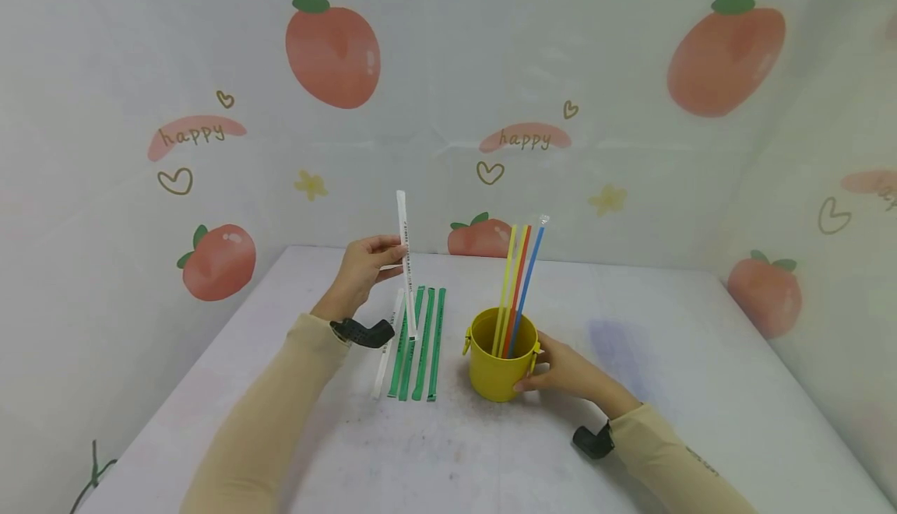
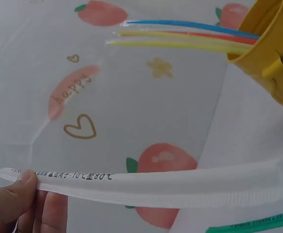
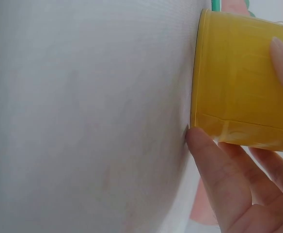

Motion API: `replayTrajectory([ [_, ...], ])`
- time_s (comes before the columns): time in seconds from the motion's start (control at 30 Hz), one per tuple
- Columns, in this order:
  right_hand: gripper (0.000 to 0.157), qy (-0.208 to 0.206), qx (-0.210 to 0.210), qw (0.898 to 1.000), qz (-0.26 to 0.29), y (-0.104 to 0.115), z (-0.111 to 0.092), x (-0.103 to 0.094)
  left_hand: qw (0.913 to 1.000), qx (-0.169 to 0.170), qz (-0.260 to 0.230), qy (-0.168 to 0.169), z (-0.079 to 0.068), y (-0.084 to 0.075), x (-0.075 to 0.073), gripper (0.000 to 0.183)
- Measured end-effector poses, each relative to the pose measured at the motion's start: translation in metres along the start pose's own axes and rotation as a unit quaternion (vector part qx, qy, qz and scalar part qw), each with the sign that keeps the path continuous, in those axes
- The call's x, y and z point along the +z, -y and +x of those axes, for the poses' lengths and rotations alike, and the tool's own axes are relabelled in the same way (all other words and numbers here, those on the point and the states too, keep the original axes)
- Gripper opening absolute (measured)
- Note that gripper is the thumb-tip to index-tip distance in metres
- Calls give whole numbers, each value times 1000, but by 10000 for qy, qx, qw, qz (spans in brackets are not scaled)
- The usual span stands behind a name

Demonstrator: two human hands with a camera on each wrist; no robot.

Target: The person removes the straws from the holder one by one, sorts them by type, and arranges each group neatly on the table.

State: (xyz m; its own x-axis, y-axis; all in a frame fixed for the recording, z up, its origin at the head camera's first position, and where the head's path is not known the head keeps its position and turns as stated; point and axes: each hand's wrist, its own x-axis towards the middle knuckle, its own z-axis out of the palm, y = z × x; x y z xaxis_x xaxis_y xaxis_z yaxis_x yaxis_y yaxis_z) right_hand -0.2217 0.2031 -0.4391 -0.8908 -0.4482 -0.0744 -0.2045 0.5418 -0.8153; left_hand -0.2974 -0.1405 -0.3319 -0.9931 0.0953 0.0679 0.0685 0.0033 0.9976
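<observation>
Head view: left grip (image 1: 363, 271) pinched closed on white straw (image 1: 408, 272), left of bucket (image 1: 496, 378); right grip (image 1: 564, 368), wider, curled round bucket; green straws (image 1: 423, 344) left of bucket.

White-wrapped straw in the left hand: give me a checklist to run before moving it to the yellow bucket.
1. White-wrapped straw pinched by the left hand: ok.
2. Straw near upright: ok, tilted slightly.
3. Yellow bucket upright, held by the right hand: ok.
4. Room in the bucket beside the colored straws: ok, it seems.
5. Straw over the bucket: not ok, it is off to the left.
6. Lower end clear of the green-wrapped straws: cannot tell.
</observation>
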Motion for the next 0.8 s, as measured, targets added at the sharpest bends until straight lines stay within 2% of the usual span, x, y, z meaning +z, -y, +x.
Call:
replayTrajectory([
  [0.2,104,10,-40,10000,-36,-1,0,0,9990,-230,367,61,1,15,-14,42],
  [0.47,105,-8,47,10000,-70,0,-1,-1,9949,-636,776,49,3,37,-32,46],
  [0.8,105,3,18,10000,-16,-2,0,0,9770,-1498,1515,11,7,64,-47,44],
])
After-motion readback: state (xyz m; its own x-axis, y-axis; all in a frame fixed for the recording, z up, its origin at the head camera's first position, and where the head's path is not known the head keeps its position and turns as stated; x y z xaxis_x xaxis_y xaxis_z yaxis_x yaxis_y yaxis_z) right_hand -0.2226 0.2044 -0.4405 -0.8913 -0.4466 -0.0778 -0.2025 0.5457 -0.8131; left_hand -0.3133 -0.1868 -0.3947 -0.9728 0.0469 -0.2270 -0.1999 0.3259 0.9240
